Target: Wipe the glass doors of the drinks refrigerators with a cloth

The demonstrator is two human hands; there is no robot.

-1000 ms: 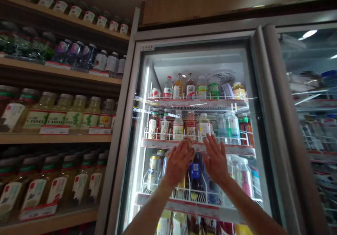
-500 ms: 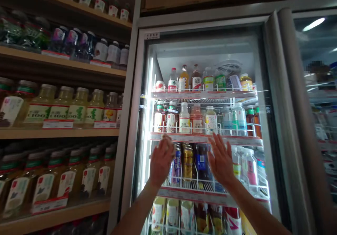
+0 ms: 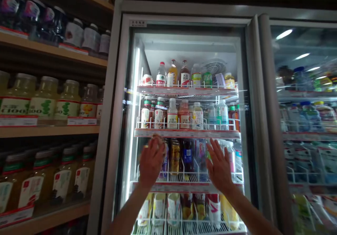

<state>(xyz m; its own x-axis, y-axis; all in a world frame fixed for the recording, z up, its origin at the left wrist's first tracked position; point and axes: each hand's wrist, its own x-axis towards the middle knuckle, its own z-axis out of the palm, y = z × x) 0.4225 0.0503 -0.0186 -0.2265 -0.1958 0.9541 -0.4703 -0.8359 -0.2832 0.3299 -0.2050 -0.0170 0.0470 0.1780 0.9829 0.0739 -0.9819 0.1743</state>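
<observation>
Both my hands are raised before the glass door [image 3: 184,47] of a lit drinks fridge. My left hand [image 3: 150,163] faces the glass at the left, in front of the cans on the third shelf. Its fingers lie over what looks like a small crumpled tan cloth [image 3: 158,138], mostly hidden and blurred. My right hand [image 3: 219,165] is held flat with fingers stretched, further right at the same height, and holds nothing. Whether its palm touches the glass I cannot tell. Between the hands, a gold can [image 3: 175,158] and a dark bottle with a blue label [image 3: 187,154] show behind the door.
A grey door frame [image 3: 259,122] divides this door from a second glass-fronted fridge [image 3: 310,122] on the right. Wooden shelves [image 3: 50,131] with juice bottles [image 3: 68,98] stand close on the left. Wire-fronted fridge shelves [image 3: 188,134] hold several bottles behind the glass.
My view has turned to the right, so the fridge sits further left and more of the second fridge shows. My right hand has shifted slightly right across the door, widening the gap between my hands.
</observation>
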